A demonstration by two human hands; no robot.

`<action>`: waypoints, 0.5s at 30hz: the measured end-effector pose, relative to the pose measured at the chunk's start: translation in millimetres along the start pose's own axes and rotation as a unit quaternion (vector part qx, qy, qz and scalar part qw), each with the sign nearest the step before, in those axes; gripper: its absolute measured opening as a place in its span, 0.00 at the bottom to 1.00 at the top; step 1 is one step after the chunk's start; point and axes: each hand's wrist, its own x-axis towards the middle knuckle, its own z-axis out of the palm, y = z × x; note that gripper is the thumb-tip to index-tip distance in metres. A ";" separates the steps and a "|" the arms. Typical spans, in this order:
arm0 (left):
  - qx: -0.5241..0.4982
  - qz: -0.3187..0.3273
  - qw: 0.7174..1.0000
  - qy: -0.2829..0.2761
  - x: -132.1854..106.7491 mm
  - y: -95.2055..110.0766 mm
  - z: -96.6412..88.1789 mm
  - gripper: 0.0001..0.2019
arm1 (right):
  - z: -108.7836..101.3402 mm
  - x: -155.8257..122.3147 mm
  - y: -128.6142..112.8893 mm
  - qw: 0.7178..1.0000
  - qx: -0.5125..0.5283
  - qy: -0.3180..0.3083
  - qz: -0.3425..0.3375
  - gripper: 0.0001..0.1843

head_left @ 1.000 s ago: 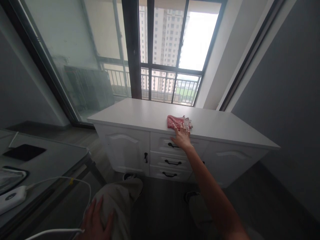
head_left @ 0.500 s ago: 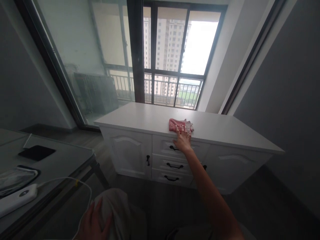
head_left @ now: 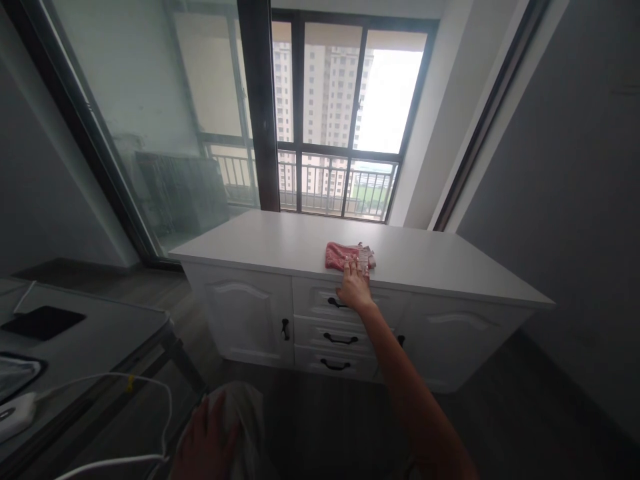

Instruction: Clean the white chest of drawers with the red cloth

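At the far left a grey table (head_left: 100, 327) with a smooth, matte top slants into view. On it lie a flat black rectangle (head_left: 43, 322), thin and square-cornered, and nearer the edge a white rounded box (head_left: 13, 413) with a white cable (head_left: 125, 383) looping off it in a soft arc.

Low in the middle, the left hand (head_left: 210, 443) lies flat, fingers spread loosely, on the light, creased fabric of the person's trouser knee (head_left: 240, 413); it grips nothing.

Behind stands a tall sliding glass door (head_left: 150, 120) with a dark frame, its pane smooth and faintly reflective. Next to it is a window (head_left: 345, 113) with thin dark bars, a railing and pale tower blocks beyond it.

Below the window is a long white cabinet (head_left: 280, 243) with a flat, smooth top. Its front has panelled doors with arched mouldings and three shallow drawers stacked in the middle, each with a curved black handle (head_left: 340, 339).

The right hand (head_left: 354, 290) reaches out on a bare, straight arm. Its fingers are stretched out nearly flat and pressed down on the near edge of a small pink cloth (head_left: 345, 255); they rest on it rather than close round it. The cloth is soft and rumpled, roughly rectangular, with a paler patch at its right end. It lies on the cabinet top close to the front edge, above the drawers.

To the right rises a plain grey wall (head_left: 565, 187).
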 end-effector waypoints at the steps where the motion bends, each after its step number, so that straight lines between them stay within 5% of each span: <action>1: 0.007 -0.003 1.000 -0.002 3.1 0.3 1.4 0.43 | -2.5 -0.1 0.1 1.000 -0.001 -0.009 -0.005 0.55; 15: 0.101 -0.043 0.994 -0.031 29.8 41.5 2.8 0.38 | -8.6 2.2 6.6 0.999 -0.005 -0.048 -0.025 0.56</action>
